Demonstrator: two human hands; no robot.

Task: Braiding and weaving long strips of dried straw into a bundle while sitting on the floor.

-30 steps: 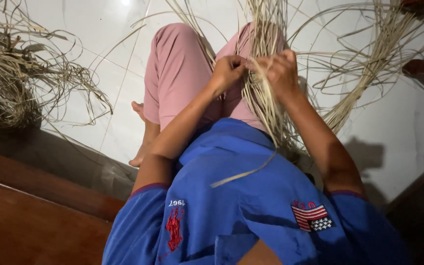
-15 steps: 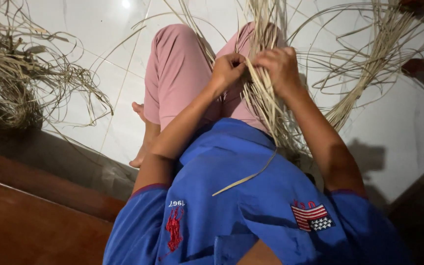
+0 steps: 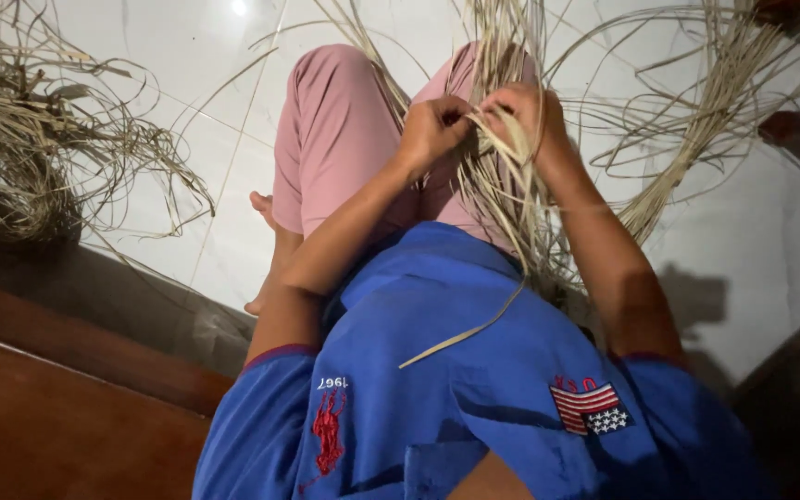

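I sit on a white tiled floor in a blue shirt and pink trousers, knees raised. My left hand (image 3: 432,130) pinches a few pale dried fibre strips. My right hand (image 3: 528,116) closes around the same bundle of strips (image 3: 511,199), which runs from above my knees down over my lap. The two hands nearly touch. One loose flat strip (image 3: 460,338) lies across my shirt front.
A tangled heap of dried strips (image 3: 20,157) lies on the floor at the left. Another splayed bunch (image 3: 706,120) spreads out at the upper right. A dark wooden ledge (image 3: 67,407) runs along the lower left. The white tiled floor (image 3: 770,241) extends to the right.
My hands have shifted slightly along the bundle, fingers working the strips. The loose strip on my shirt has slid a little lower.
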